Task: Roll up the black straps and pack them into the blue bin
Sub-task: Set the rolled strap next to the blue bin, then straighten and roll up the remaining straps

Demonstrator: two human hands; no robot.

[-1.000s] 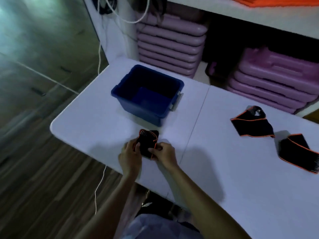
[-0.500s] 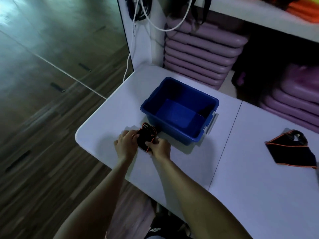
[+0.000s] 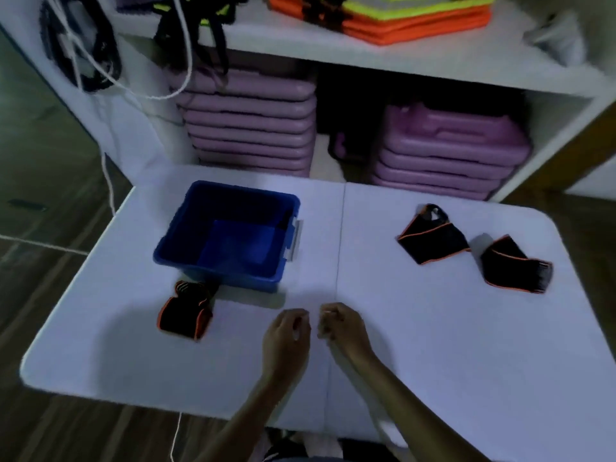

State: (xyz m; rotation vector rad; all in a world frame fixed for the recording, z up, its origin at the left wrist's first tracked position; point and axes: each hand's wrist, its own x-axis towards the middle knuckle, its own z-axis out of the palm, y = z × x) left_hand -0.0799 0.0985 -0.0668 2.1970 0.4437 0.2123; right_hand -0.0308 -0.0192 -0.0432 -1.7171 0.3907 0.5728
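My left hand and right hand hover close together above the near middle of the table, fingers loosely curled, holding nothing; the rolled strap lies off to my left, just in front of the blue bin, not inside it; I see no strap in the bin. Well to my right lie a folded strap and, just beside it, a loose strap. I judge one roll made, none packed; next comes a long reach right, or a firm pinch to bin the roll without it unwinding.
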